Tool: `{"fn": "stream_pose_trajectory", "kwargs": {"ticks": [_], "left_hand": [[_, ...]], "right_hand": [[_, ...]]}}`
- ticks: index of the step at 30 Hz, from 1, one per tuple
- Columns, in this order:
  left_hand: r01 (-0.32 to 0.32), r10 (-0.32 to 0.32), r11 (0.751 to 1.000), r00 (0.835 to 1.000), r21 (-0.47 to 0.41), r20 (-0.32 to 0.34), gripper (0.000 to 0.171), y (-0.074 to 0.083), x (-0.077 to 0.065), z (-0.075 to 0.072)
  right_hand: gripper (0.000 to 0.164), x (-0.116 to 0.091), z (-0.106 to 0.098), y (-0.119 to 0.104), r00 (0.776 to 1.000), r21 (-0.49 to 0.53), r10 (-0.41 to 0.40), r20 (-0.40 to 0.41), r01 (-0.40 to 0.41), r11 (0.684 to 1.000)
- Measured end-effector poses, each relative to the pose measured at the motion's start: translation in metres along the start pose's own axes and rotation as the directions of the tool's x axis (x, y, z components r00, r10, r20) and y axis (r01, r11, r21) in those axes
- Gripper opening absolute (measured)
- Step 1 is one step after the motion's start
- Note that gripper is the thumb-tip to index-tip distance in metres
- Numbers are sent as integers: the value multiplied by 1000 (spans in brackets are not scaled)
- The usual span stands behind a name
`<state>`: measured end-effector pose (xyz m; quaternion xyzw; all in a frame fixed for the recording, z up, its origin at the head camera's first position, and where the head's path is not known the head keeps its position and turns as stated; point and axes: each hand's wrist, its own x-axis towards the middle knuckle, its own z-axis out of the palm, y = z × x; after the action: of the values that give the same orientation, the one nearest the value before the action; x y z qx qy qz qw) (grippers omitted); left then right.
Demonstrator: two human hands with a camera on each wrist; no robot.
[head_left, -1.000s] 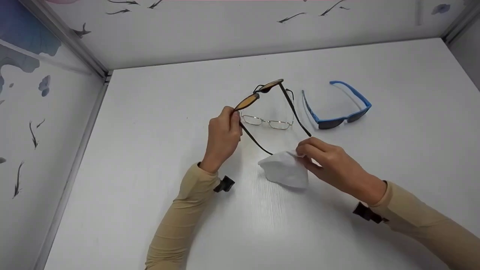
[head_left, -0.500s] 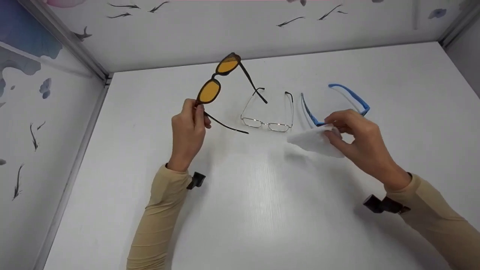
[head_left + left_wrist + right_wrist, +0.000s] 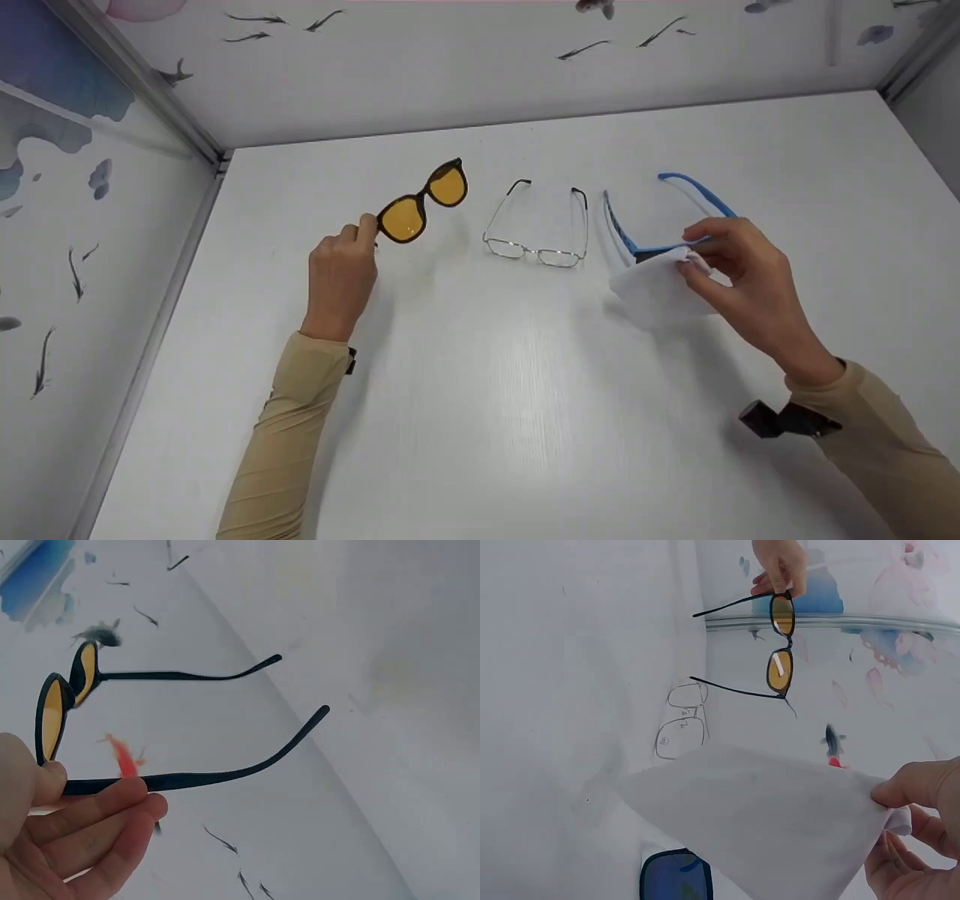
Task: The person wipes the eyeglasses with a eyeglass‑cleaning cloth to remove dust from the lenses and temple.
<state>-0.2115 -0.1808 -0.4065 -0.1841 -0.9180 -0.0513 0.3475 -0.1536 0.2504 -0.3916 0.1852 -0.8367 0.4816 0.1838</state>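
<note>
My left hand (image 3: 341,274) pinches a pair of black-framed sunglasses (image 3: 403,219) with yellow lenses by one hinge corner, above the left part of the table. In the left wrist view both temples of these sunglasses (image 3: 195,780) stick out unfolded, thumb and fingers gripping the nearer one. My right hand (image 3: 757,285) pinches a white cloth (image 3: 656,289) by its edge; the cloth hangs down, as the right wrist view also shows. Behind that hand lie blue-framed sunglasses (image 3: 705,193) with dark lenses, partly hidden by the cloth and fingers.
Thin metal-framed eyeglasses (image 3: 531,253) lie unfolded mid-table, between the two hands. White panels with printed fish and flowers (image 3: 480,67) border the white table (image 3: 510,420) at the back and left.
The yellow-lensed sunglasses have moved left with my left hand and turned so their lenses face up toward me. My right hand has carried the cloth rightward, over to the blue sunglasses.
</note>
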Motion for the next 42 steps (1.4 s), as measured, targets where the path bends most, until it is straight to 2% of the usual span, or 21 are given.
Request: {"fn": "stream_pose_trajectory", "kwargs": {"ticks": [2,5,10,13,23,31,37,42], "left_hand": [[-41,40,999,999,11,15,6,-5,-5,2],[-118,114,992,990,47,79,10,-12,-12,3],[-268,235,954,947,135,218,15,-23,-24,4],[-303,259,941,931,149,256,14,-29,-28,5],[-231,182,968,915,97,361,19,-39,-32,11],[-207,118,964,896,166,427,17,-44,-29,12],[-184,71,964,875,193,480,13,-37,-27,9],[-186,41,953,860,238,508,11,-22,-19,-2]], "right_hand": [[36,-2,0,1,1000,-17,12,-21,-13,1000],[27,-5,-2,0,997,-38,51,-50,-53,998],[19,-8,-3,0,997,-29,68,-44,-69,997],[19,-9,-3,1,998,-32,50,-22,-51,998],[21,-9,-5,4,999,-122,2,34,2,993],[29,0,-9,6,992,-122,-26,123,41,992],[29,4,-7,9,989,-117,22,144,-5,993],[29,5,-4,12,989,-133,26,148,-6,991]]}}
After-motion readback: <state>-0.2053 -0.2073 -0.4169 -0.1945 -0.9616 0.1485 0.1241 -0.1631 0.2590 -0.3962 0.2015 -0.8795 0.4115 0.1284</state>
